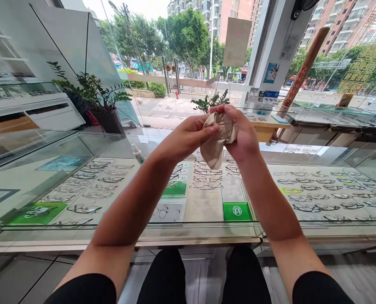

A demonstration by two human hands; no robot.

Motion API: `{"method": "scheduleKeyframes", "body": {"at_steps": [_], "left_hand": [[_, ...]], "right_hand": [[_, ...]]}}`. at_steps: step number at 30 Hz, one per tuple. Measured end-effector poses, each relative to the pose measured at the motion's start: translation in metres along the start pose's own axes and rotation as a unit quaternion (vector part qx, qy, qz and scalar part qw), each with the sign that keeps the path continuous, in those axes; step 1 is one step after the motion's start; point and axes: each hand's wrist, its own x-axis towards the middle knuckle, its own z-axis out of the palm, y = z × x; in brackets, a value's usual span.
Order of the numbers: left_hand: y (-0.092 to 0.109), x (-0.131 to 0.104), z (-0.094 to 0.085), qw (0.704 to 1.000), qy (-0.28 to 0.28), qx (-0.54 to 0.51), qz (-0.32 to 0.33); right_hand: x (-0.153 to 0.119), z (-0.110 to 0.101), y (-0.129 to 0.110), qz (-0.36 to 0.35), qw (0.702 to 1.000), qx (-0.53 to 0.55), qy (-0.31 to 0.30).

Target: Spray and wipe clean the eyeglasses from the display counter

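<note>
Left hand fingers pinch cloth from one side; right hand fingers curl round other side, gripping same cloth. Cloth: beige, soft, matte, crumpled, loose tail hanging below hands. Something thin and shiny wrapped inside cloth; cannot tell what. Cloth held in air above bench. Bench: glass-topped case, smooth, reflective. Under glass below cloth: rows of thin wire glasses, green square tag. Left of cloth: small spray bottle, potted plant.

- A green card in the display counter bears a white round logo.
- Gold characters on the window at right are unreadable.
</note>
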Motion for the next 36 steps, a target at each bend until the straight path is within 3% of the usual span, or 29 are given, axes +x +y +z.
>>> {"method": "scheduleKeyframes", "body": {"at_steps": [4,18,25,28,36], "left_hand": [[0.022,0.007,0.013,0.997,0.035,0.035,0.050],[-0.035,0.024,0.017,0.966,0.199,0.091,0.140],[-0.029,0.017,0.031,0.944,0.271,0.071,0.173],[-0.023,0.017,0.028,0.956,0.236,0.080,0.154],[-0.022,0.021,-0.006,0.998,0.050,0.021,0.017]], "right_hand": [[0.001,0.015,-0.018,-0.047,0.998,-0.008,0.029],[0.007,0.008,0.003,-0.017,1.000,0.008,0.001],[-0.001,0.016,0.003,-0.017,1.000,-0.011,0.001],[0.001,0.014,0.005,-0.022,1.000,0.002,0.016],[0.022,-0.010,0.016,0.030,0.998,0.024,0.054]]}}
